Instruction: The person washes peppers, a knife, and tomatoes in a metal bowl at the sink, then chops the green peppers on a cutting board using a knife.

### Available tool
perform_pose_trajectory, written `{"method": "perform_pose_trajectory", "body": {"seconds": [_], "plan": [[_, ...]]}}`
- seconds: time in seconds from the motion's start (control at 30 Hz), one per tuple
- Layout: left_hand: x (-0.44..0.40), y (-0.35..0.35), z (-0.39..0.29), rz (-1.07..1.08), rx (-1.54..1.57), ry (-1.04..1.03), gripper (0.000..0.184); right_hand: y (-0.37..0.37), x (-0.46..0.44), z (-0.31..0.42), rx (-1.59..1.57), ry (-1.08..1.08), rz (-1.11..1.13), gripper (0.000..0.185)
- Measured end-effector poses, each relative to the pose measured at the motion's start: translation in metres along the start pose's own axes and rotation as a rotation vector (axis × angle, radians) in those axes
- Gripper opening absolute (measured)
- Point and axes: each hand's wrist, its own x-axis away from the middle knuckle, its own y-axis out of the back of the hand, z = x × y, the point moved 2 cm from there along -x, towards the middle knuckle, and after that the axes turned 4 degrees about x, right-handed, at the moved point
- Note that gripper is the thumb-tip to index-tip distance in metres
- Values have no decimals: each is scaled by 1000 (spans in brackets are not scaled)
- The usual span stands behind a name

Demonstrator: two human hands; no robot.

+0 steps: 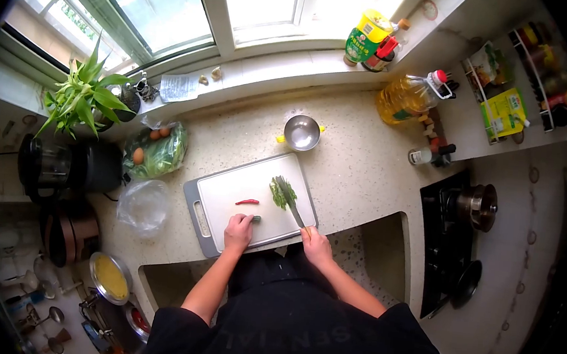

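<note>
My right hand (318, 247) is closed round the handle of a kitchen knife (290, 198). Its blade lies over a small heap of chopped greens (277, 194) on the right half of a white cutting board (226, 184) with a grey rim. At the board's near edge, my left hand (237, 233) has its fingers curled, with a short green piece (257, 219) at the fingertips. Just beyond that hand lies a red chili (247, 202). Behind the board stands a metal bowl (302, 132) with yellow handles.
Left of the board are a plastic bag of leafy greens and eggs (159, 150) and a clear plastic bag (142, 207). An oil bottle (406, 99) stands back right. A stove (448, 240) with a pot (477, 207) is at right; a potted plant (87, 95) is back left.
</note>
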Motion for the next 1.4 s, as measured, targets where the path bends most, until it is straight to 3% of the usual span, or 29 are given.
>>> {"method": "perform_pose_trajectory", "body": {"seconds": [1.03,1.23,1.4], "plan": [[-5,-1,1,23,19,-18,19,-30,1,11,239,-29,81,49],[-6,-2,2,7,1,-23,19,-35,-3,4,208,-16,29,44],[-4,-1,2,3,17,-19,18,-28,-2,-7,-81,24,-38,45]]}}
